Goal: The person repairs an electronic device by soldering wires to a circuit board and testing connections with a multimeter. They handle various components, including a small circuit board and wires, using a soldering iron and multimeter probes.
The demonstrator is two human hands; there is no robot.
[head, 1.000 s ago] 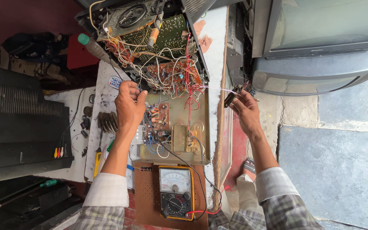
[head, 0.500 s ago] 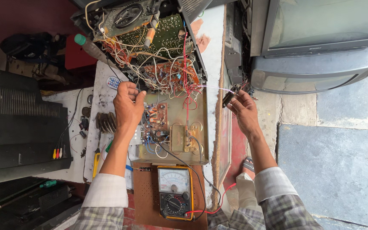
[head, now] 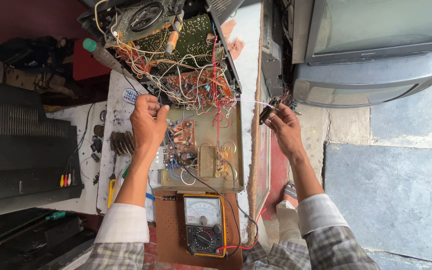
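**Count of things on and around the bench**

Two hands: left hand (head: 147,121), right hand (head: 284,128). One small dark part (head: 266,111) pinched in the right. One opened metal chassis (head: 202,150) full of wiring. Three circuit boards: one green (head: 193,42), one brown (head: 201,85), one small brown (head: 182,139). One transformer (head: 215,161). One yellow-cased meter with a needle dial (head: 205,225), with two leads, one red (head: 236,247) and one black (head: 211,187). One old television set (head: 371,50). One small white remote (head: 130,95). One bottle with a green cap (head: 101,52). One yellow-handled screwdriver (head: 111,186). One green-handled screwdriver (head: 55,216). One finned heat sink (head: 122,142). Loose wires too tangled to count.
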